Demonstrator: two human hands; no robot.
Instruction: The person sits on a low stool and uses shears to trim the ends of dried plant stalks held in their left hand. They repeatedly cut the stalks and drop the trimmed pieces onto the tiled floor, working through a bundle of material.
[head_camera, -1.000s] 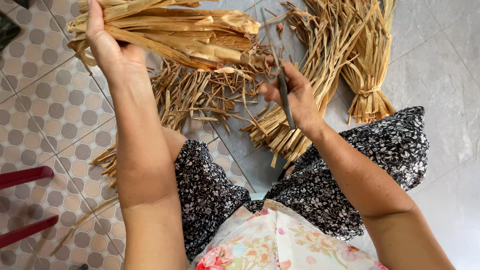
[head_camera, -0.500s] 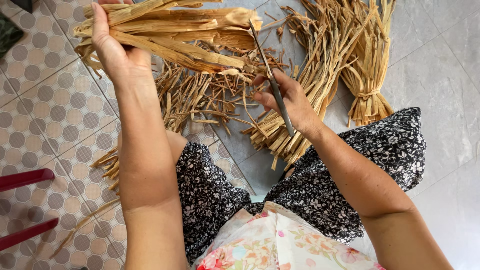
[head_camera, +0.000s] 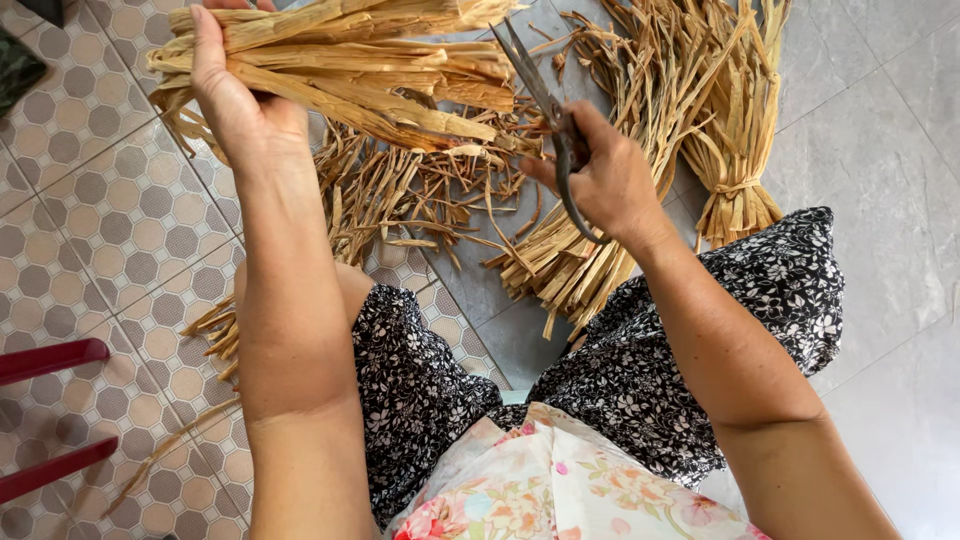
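Cutting risk seen: bundle of dry strips (head_camera: 340, 60) held tight in left hand (head_camera: 240, 105), up over far floor. Scissors (head_camera: 545, 100) gripped by right hand (head_camera: 600, 180), blades parted at strip ends. Left fingers could be nicked. Loose strips could be dropped.

The light is bright and soft, like daylight. It fills the whole view evenly. The shadows are small and pale, sitting just under the dry strips (head_camera: 400, 190) on the floor (head_camera: 880, 200). The grey tiles at the right edge of the floor shine a little, but there is no hard glare. Most things look sharp. The arms at the bottom edge look big and stretched.
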